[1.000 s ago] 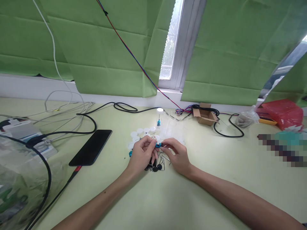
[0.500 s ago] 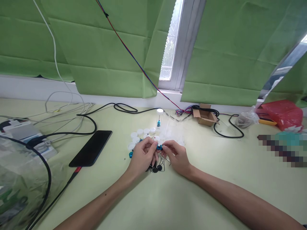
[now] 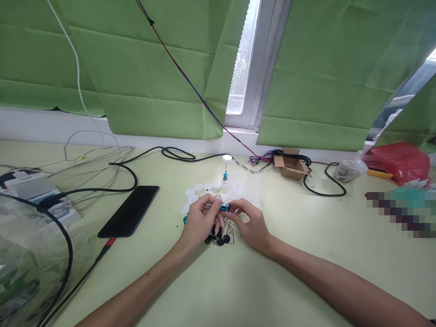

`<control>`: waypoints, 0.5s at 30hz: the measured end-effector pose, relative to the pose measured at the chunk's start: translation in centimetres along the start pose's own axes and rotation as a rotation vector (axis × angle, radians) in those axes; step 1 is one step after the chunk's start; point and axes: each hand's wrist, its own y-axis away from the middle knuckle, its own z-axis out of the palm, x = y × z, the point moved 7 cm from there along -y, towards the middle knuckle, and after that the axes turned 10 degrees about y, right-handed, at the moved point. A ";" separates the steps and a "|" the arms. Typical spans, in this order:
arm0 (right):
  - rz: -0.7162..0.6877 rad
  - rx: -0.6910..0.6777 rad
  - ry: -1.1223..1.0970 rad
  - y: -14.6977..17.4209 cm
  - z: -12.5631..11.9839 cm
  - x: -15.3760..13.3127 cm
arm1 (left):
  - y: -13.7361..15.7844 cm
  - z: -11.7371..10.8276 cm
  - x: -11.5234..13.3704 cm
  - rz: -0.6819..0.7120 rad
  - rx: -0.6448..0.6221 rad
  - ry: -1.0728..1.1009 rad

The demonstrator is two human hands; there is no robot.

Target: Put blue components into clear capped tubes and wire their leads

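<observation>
My left hand (image 3: pixel 201 219) is closed, with thumb and fingers pinching a small shiny blue part (image 3: pixel 224 207) that has a black end on its right. A thin metal rod seems to run from it under the left fingers. My right hand (image 3: pixel 250 220) is closed at that black end, its fingertips partly hidden. Just below the hands lie several black round-headed pieces (image 3: pixel 220 240) with bent metal wires (image 3: pixel 230 231). White round caps (image 3: pixel 199 187) are grouped behind the left hand. Beyond them a clear tube (image 3: pixel 225 167) with a white cap stands upright, holding a blue piece.
A black phone (image 3: pixel 129 211) lies to the left, beside cables and a white power strip (image 3: pixel 54 200). An open cardboard box (image 3: pixel 291 168) sits near the wall among dark cables. A red plastic bag (image 3: pixel 403 161) is at the far right. Clear tubes (image 3: pixel 243 184) lie behind my right hand.
The blue part has turned slightly and shifted a little left, and its black end now shows. My right fingertips have drawn slightly back from covering that end.
</observation>
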 end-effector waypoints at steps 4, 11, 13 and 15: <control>0.014 -0.017 0.001 0.1 0.2 0.3 | -0.1 0.0 -0.2 0.018 -0.016 -0.020; 0.055 -0.057 0.025 0.2 0.4 0.7 | 0.1 0.0 -0.4 0.027 -0.031 -0.030; 0.068 -0.073 0.022 0.2 0.5 0.8 | 0.0 0.0 -0.5 0.026 -0.034 -0.034; 0.079 -0.086 0.016 0.3 0.6 0.9 | 0.0 0.0 -0.5 0.025 -0.038 -0.039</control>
